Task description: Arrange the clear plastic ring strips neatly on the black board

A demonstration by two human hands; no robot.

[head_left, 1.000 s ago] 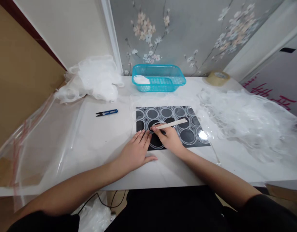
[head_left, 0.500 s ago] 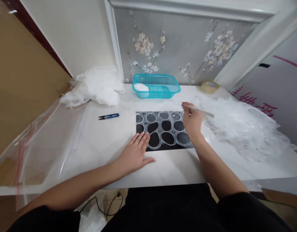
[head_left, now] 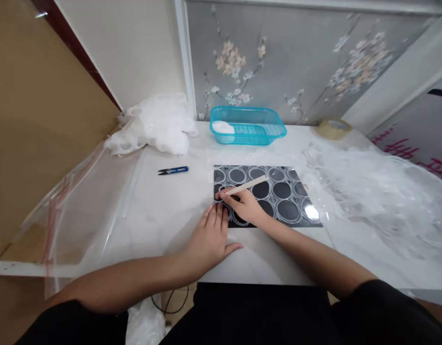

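Note:
A black sheet (head_left: 287, 209) printed with grey-white rings lies on the white table. My left hand (head_left: 209, 235) is flat at its near left corner, fingers stretched out and thumb apart. My right hand (head_left: 247, 207) is closed around a thin, flat, off-white stick (head_left: 250, 184), which slants up to the right over the sheet. The right fingertips are low over the sheet's left part, just beyond the left fingers. What the stick's lower end touches is hidden by the fingers.
Blue thread snips (head_left: 174, 170) lie left of the sheet. Behind it stands a turquoise basket (head_left: 248, 139) with something white inside. Sheer white material is heaped at left (head_left: 159, 125) and right (head_left: 379, 196). A tape roll (head_left: 333, 129) and clear plastic bag (head_left: 87, 211) are also here.
My right hand has moved left with the stick, from the sheet's right edge to its left part. The left hand stays flat on the sheet. The view has shifted slightly.

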